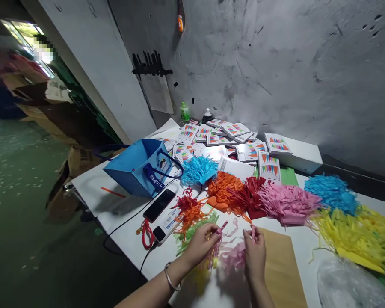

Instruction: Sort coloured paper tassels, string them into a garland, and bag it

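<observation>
My left hand (pixel 201 244), with a bangle at the wrist, pinches one end of a pink fringed tissue-paper piece (pixel 232 256) that lies on the white table (pixel 93 188). My right hand (pixel 255 252) pinches the other end of that pink piece, next to a brown paper envelope (pixel 280 267). Under my left hand lies a small heap of orange and green fringed paper (pixel 191 218). Behind both hands runs a row of fringed paper bundles: orange (pixel 226 190), red (pixel 252 194), pink (pixel 287 203).
A blue gift bag (pixel 137 169) lies at the left, with a black phone (pixel 159 205), a power bank (pixel 167 224) and cables beside it. Packaged colourful banner packs (pixel 231 143) are piled by the wall. Blue (pixel 333 192) and yellow (pixel 353 233) fringe bundles lie right.
</observation>
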Motion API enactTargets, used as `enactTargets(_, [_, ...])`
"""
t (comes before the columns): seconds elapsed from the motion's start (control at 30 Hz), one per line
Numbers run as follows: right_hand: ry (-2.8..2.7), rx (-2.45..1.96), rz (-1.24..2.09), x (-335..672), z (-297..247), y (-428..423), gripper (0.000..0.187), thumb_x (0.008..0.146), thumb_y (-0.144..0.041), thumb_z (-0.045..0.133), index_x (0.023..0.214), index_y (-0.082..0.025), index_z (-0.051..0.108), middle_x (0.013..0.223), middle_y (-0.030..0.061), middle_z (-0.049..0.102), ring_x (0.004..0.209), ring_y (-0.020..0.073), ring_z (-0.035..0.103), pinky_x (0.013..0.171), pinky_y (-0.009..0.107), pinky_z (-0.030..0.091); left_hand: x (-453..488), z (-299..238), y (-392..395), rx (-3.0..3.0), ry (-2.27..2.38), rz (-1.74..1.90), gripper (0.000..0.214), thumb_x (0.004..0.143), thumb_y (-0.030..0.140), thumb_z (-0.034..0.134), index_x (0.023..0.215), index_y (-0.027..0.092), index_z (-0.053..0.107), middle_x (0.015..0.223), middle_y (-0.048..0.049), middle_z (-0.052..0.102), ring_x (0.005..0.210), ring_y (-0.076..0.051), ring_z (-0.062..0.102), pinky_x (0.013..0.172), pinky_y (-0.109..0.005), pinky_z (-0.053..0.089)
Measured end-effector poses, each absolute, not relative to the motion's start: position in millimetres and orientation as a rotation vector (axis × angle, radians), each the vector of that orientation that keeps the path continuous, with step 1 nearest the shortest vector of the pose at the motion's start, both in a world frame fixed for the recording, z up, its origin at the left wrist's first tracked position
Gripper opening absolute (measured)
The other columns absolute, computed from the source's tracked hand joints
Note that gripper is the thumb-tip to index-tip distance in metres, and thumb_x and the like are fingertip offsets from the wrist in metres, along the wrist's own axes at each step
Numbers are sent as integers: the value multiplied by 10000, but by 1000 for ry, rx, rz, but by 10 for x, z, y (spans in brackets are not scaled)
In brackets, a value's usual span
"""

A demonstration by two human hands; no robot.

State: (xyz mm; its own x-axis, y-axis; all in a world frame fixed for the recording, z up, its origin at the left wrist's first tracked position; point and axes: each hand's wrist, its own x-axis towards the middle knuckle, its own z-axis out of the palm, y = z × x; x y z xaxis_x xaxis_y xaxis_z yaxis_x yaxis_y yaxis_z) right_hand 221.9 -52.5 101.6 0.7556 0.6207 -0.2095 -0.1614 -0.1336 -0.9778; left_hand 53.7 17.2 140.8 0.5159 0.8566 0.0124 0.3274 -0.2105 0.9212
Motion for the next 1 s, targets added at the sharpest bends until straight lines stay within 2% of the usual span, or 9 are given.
enactTargets(0.07, [-412, -1620, 699, 2278, 1102, -684, 400, 701, -524, 691, 876, -168, 639, 819, 30, 651, 799, 202, 594, 720, 277, 461, 499, 1470, 77, 1781, 973, 695, 124, 862, 285, 589, 866, 180, 655, 887, -49, 674, 864, -200, 610, 791, -295, 448])
enactTargets(0.2, [-686, -1496, 811, 2160, 1441, -911, 334, 718, -457, 714, 904, -182, 689, 865, 38, 676, 808, 199, 601, 716, 262, 456, 470, 1611, -184, 1870, 890, 688, 169, 891, 320, 550, 899, 193, 661, 887, -57, 666, 871, -204, 595, 797, -304, 436])
enactTargets(0.3, [-856, -1344, 980, 2016, 1636, -987, 222, 739, -399, 720, 762, -180, 690, 746, 16, 632, 733, 169, 568, 668, 243, 442, 483, 1677, -378, 1917, 795, 672, 162, 890, 285, 526, 951, 191, 644, 904, -59, 651, 868, -198, 579, 801, -304, 436])
enactTargets(0.37, [-747, -1256, 991, 1974, 1680, -1036, 244, 757, -403, 708, 680, -181, 642, 654, -21, 552, 639, 128, 501, 603, 220, 412, 468, 1676, -456, 1934, 751, 629, 152, 867, 227, 517, 949, 185, 638, 895, -55, 636, 850, -194, 568, 786, -301, 440])
enactTargets(0.47, [-549, -1204, 969, 1992, 1651, -1148, 269, 731, -413, 738, 688, -180, 611, 643, -42, 504, 606, 104, 448, 580, 206, 389, 373, 1640, -471, 1929, 730, 493, 150, 827, 172, 520, 882, 184, 659, 872, -51, 633, 852, -201, 572, 792, -308, 447])
enactTargets(0.6, [-631, -1261, 974, 2010, 1574, -1333, 253, 749, -399, 732, 729, -170, 627, 710, -14, 553, 695, 133, 490, 648, 226, 403, 229, 1685, -436, 1780, 797, 495, 312, 826, 251, 589, 1134, 213, 623, 1210, -81, 604, 1140, -241, 528, 993, -358, 387])
enactTargets(0.67, [-707, -1297, 962, 1974, 1563, -1404, 248, 776, -393, 709, 711, -171, 621, 692, -16, 541, 689, 133, 485, 648, 228, 396, 240, 1771, -476, 1791, 810, 551, 378, 831, 311, 614, 1199, 227, 595, 1291, -81, 569, 1220, -248, 478, 1051, -367, 334])
enactTargets(0.87, [-737, -1273, 987, 1899, 1673, -1518, 217, 779, -387, 707, 774, -179, 644, 747, -8, 569, 738, 148, 518, 678, 235, 412, 515, 1937, -762, 1812, 758, 563, 204, 891, 357, 562, 882, 195, 686, 889, -47, 690, 871, -192, 613, 822, -291, 435])
enactTargets(1.0, [-673, -1243, 1037, 1937, 1725, -1586, 226, 758, -364, 738, 724, -167, 633, 718, -14, 565, 705, 123, 501, 660, 211, 400, 535, 1896, -825, 1750, 754, 579, 203, 874, 363, 593, 856, 183, 685, 863, -42, 682, 850, -185, 601, 800, -278, 422])
